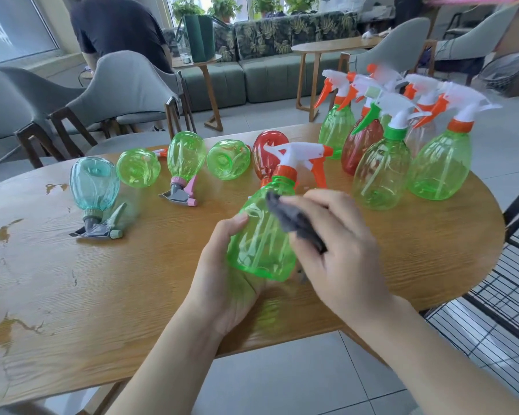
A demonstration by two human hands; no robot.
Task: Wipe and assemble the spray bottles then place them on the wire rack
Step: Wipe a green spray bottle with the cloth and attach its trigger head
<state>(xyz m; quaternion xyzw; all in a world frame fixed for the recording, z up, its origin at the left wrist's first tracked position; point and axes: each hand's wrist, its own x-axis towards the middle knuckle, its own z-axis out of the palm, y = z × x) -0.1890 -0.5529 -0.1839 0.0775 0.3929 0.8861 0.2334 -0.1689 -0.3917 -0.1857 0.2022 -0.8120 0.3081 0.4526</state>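
My left hand (222, 283) grips the base of a green spray bottle (259, 235) with a white and orange trigger head, tilted away from me above the wooden table (102, 280). A dark grey cloth (294, 220) is pinched in my right hand (339, 247) and lies against the bottle's side. Several assembled bottles (381, 169) stand upright at the table's far right. Lying on their sides further back are a blue bottle (93, 187), several green bottles (186, 154) and a red bottle (267, 154). The black wire rack (498, 301) stands to the right of the table.
Grey chairs (123, 91) stand behind the table, with a person in a dark shirt (117, 28) seated beyond them. A green sofa (270, 73) and small wooden tables (330, 49) fill the back. The table top has worn patches at the left.
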